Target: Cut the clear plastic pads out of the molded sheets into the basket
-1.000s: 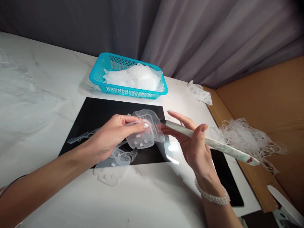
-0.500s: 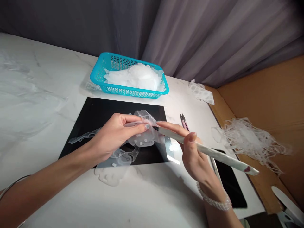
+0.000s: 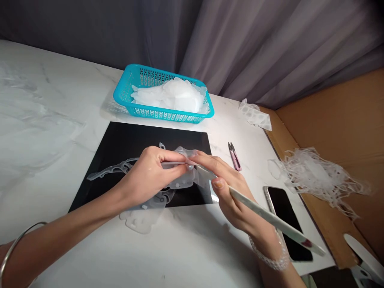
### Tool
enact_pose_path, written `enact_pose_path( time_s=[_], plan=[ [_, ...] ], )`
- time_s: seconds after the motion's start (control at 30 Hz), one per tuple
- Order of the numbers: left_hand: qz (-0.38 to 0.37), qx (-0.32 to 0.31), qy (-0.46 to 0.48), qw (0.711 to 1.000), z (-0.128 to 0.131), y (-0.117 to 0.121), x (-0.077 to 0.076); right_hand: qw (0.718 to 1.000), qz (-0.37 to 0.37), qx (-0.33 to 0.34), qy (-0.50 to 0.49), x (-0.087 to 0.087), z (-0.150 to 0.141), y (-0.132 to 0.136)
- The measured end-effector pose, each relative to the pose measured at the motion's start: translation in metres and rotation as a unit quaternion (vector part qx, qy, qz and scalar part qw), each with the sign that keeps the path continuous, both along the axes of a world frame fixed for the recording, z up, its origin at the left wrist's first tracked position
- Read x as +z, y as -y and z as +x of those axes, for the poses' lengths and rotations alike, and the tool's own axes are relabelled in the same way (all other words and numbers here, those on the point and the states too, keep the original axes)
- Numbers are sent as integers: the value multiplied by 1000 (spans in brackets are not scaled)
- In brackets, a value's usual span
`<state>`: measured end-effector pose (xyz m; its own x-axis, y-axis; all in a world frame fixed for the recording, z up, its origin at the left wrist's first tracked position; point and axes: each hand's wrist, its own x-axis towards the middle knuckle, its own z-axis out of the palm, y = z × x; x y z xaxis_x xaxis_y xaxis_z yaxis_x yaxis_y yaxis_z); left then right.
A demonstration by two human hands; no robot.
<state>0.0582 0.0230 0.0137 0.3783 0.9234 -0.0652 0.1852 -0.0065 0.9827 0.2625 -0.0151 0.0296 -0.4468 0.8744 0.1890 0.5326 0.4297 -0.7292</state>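
My left hand (image 3: pixel 153 172) pinches a translucent, flexible moulded piece (image 3: pixel 181 182) between thumb and fingers, above a black mat (image 3: pixel 132 136). Against the same piece, my right hand (image 3: pixel 228 192) presses its outstretched fingertips, with a long pale stick-like tool (image 3: pixel 267 214) lying across its palm under the thumb. The tool's front end is at the piece, close to my left fingertips; its tip is hidden there. Beneath my left hand, another clear piece (image 3: pixel 139 222) with cut-outs overlaps the mat's front edge. A strip of clear trimming (image 3: pixel 112 170) lies on the mat at left.
Behind the mat stands a blue basket (image 3: pixel 120 90) of translucent pieces. Thread snips (image 3: pixel 234 157) and a phone (image 3: pixel 289 224) lie at right. A tangle of clear scraps (image 3: pixel 318 172) hangs by the cardboard (image 3: pixel 339 116). A perforated clear sheet (image 3: pixel 255 114) lies at back right.
My right hand has moved left and forward onto the piece, bringing the tool with it, and uncovered the snips and more of the phone. My left hand has tilted the piece nearly edge-on.
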Motion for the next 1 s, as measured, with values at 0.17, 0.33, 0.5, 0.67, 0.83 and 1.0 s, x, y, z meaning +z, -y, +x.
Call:
enact_pose_path(
  time_s=[0.17,0.33,0.5,0.67,0.83,1.0],
  plan=[
    [-118,2,88,989,2,-3,-7,998,-25,-16,-51,1,0,-1],
    [-166,13,109,980,0,-4,-8,959,38,-159,-232,9,11,-6],
    [-154,3,93,984,1,0,-3,977,-45,-184,-99,6,3,-11],
    [-116,-3,65,991,3,4,0,982,-76,-149,-88,2,-10,-12],
    [-103,14,36,994,5,8,1,984,-40,-162,-57,3,-15,-8],
    [-83,51,49,994,10,14,7,985,12,-169,-30,4,-17,-1]
  ],
)
